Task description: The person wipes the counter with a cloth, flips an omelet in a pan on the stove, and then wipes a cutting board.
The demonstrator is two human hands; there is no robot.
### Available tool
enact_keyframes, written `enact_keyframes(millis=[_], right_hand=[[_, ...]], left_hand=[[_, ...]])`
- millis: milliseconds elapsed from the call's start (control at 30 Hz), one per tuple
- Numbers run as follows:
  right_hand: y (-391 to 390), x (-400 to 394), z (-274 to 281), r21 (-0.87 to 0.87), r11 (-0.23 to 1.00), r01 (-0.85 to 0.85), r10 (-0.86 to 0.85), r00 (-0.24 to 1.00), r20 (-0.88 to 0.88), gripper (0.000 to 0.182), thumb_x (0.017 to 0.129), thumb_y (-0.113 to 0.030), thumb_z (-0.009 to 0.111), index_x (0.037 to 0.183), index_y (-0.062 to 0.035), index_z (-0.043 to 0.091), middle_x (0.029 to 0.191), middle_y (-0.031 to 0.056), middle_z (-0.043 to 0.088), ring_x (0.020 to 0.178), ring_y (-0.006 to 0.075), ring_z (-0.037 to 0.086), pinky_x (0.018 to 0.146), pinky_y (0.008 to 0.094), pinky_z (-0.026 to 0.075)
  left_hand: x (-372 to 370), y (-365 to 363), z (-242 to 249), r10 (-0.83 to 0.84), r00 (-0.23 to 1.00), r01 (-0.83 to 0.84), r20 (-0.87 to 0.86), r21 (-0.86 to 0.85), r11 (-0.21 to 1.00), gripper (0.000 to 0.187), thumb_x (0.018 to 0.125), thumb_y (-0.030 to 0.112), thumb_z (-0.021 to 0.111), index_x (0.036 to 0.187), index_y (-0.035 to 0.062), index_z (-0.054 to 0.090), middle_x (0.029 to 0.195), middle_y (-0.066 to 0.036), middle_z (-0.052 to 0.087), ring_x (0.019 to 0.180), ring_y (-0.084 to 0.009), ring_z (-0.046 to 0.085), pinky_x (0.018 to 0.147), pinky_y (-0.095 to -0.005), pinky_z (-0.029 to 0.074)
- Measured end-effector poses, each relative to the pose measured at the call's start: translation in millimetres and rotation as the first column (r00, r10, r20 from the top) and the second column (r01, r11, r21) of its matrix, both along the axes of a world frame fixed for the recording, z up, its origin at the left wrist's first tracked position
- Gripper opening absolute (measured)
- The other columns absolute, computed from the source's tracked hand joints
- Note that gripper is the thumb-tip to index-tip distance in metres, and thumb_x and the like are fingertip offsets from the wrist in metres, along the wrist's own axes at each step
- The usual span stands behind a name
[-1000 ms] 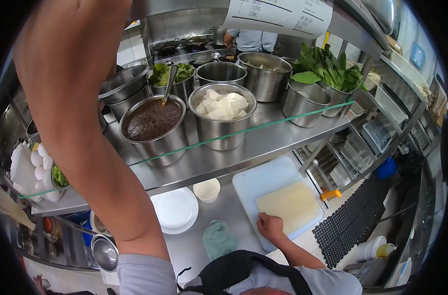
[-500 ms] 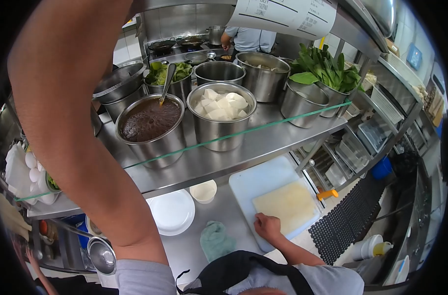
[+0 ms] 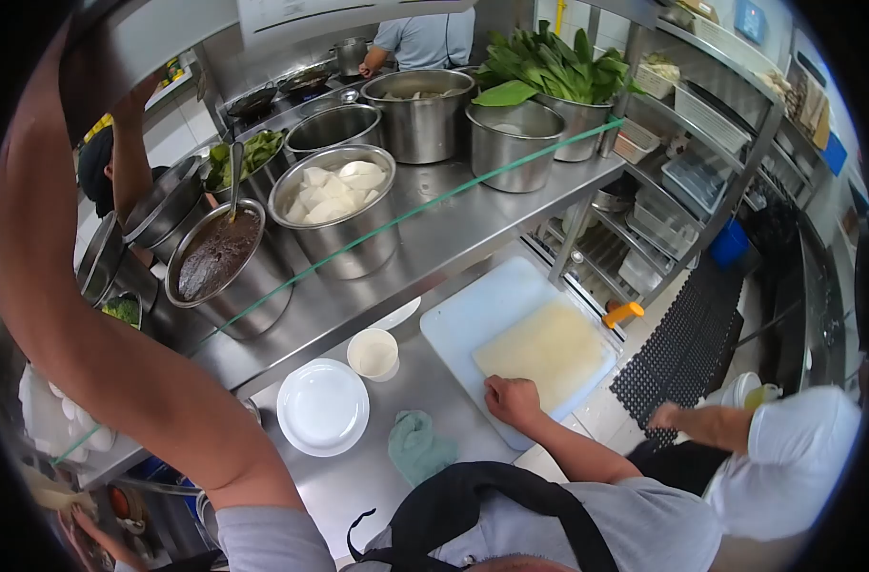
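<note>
My left arm reaches up along the left side, past the steel shelf, and its hand is out of sight. My right hand [image 3: 513, 400] is a closed fist with nothing visible in it, resting at the left edge of the pale cutting boards [image 3: 544, 353]. Left of it lie a green cloth [image 3: 421, 448], white plates [image 3: 323, 408] and a cream bowl [image 3: 373, 354]. On the shelf stand a steel pot of brown sauce [image 3: 220, 255] with a spoon, and a pot of white chunks [image 3: 334, 194].
More steel pots [image 3: 418, 129] and leafy greens [image 3: 554, 71] line the shelf [image 3: 434, 224]. A co-worker in a white top [image 3: 787, 458] is at the lower right. Others are beyond the shelf and at the left. An orange handle [image 3: 623, 315] juts out beside the boards.
The view has turned, and the shelf pots now appear further left. My left arm has shifted left. A co-worker has appeared at the lower right, and another at the upper left.
</note>
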State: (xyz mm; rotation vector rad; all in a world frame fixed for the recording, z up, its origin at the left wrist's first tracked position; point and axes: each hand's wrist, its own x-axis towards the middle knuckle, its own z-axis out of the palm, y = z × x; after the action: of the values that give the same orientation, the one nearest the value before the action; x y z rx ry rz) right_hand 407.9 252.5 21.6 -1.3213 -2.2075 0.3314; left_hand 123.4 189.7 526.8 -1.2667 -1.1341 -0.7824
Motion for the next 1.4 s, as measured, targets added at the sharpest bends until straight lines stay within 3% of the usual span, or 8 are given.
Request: enact_keyframes(millis=[200, 267, 900, 1000, 1100, 1167, 1267, 1400], right_hand=[[1, 2, -11, 0.029, 1.000, -0.008, 0.008, 1.000, 0.006, 0.010, 0.078, -0.015, 0.063, 0.086, -0.0095, 0.066, 0.063, 0.0120, 0.064, 0.057, 0.0313, 0.065, 0.055, 0.0430, 0.052], [3, 4, -17, 0.063, 0.998, -0.008, 0.010, 1.000, -0.024, 0.011, 0.078, -0.015, 0.063, 0.086, -0.0094, 0.067, 0.063, 0.0117, 0.064, 0.057, 0.0315, 0.064, 0.054, 0.0430, 0.052], [4, 7, -15, 0.040, 0.999, -0.031, 0.033, 0.997, -0.072, 0.009, 0.079, -0.016, 0.063, 0.084, -0.0097, 0.065, 0.063, 0.0127, 0.063, 0.059, 0.0335, 0.064, 0.056, 0.0455, 0.051], [3, 8, -17, 0.054, 0.998, -0.033, 0.038, 0.994, -0.105, 0.008, 0.079, -0.016, 0.063, 0.084, -0.0098, 0.064, 0.063, 0.0128, 0.064, 0.059, 0.0335, 0.064, 0.056, 0.0453, 0.051], [4, 9, -17, 0.065, 0.998, -0.025, 0.033, 0.991, -0.133, 0.007, 0.079, -0.016, 0.063, 0.082, -0.0099, 0.064, 0.064, 0.0126, 0.064, 0.059, 0.0332, 0.064, 0.056, 0.0448, 0.051], [6, 7, -19, 0.075, 0.997, -0.010, 0.021, 0.990, -0.141, 0.006, 0.079, -0.016, 0.063, 0.081, -0.0100, 0.064, 0.064, 0.0123, 0.064, 0.059, 0.0329, 0.064, 0.056, 0.0445, 0.051], [6, 9, -23, 0.102, 0.994, -0.044, 0.055, 0.993, -0.107, 0.006, 0.078, -0.015, 0.063, 0.081, -0.0102, 0.065, 0.063, 0.0118, 0.064, 0.058, 0.0326, 0.064, 0.056, 0.0438, 0.052], [3, 6, -17, 0.084, 0.996, -0.024, 0.030, 0.997, -0.070, 0.006, 0.077, -0.015, 0.062, 0.079, -0.0094, 0.064, 0.063, 0.0120, 0.064, 0.058, 0.0319, 0.064, 0.056, 0.0435, 0.052]], left_hand=[[-35, 18, 17, -0.092, 0.995, 0.089, 0.023, 0.111, 0.990, 0.045, 0.100, 0.041, 0.047, 0.107, -0.0015, 0.061, 0.100, -0.022, 0.060, 0.094, -0.0371, 0.059, 0.084, -0.0519, 0.045], [-55, 33, 18, -0.229, 0.892, 0.176, 0.389, 0.169, 0.970, 0.043, 0.097, 0.042, 0.055, 0.122, 0.0104, 0.068, 0.115, -0.011, 0.070, 0.110, -0.0223, 0.064, 0.098, -0.0301, 0.044], [-32, 5, 18, -0.051, 0.998, 0.046, 0.034, 0.132, 0.990, 0.043, 0.095, 0.043, 0.056, 0.123, 0.0120, 0.065, 0.120, -0.016, 0.067, 0.113, -0.0347, 0.061, 0.096, -0.0342, 0.045], [-6, -13, -55, -0.168, 0.975, 0.197, -0.147, 0.218, 0.956, 0.034, 0.088, 0.024, 0.067, 0.119, 0.0109, 0.067, 0.119, -0.010, 0.068, 0.110, -0.0324, 0.062, 0.098, -0.0406, 0.044], [41, -42, -213, -0.515, 0.833, 0.547, 0.202, -0.437, 0.714, 0.034, 0.076, 0.002, 0.063, 0.110, 0.0031, 0.064, 0.116, -0.017, 0.063, 0.117, -0.0372, 0.057, 0.102, -0.0525, 0.040], [69, -52, -326, -0.364, 0.795, 0.598, 0.485, -0.724, 0.343, 0.045, 0.074, 0.009, 0.070, 0.117, 0.0036, 0.061, 0.127, -0.019, 0.056, 0.123, -0.0398, 0.050, 0.111, -0.0565, 0.032], [69, -73, -473, -0.053, 0.906, 0.415, 0.421, -0.853, 0.316, 0.046, 0.089, 0.022, 0.062, 0.130, 0.0014, 0.056, 0.137, -0.023, 0.051, 0.134, -0.0429, 0.040, 0.112, -0.0563, 0.030], [63, -91, -518, 0.083, 0.837, 0.491, 0.540, -0.811, 0.319, 0.048, 0.091, 0.027, 0.060, 0.131, 0.0015, 0.056, 0.141, -0.022, 0.049, 0.137, -0.0434, 0.037, 0.113, -0.0570, 0.028]])
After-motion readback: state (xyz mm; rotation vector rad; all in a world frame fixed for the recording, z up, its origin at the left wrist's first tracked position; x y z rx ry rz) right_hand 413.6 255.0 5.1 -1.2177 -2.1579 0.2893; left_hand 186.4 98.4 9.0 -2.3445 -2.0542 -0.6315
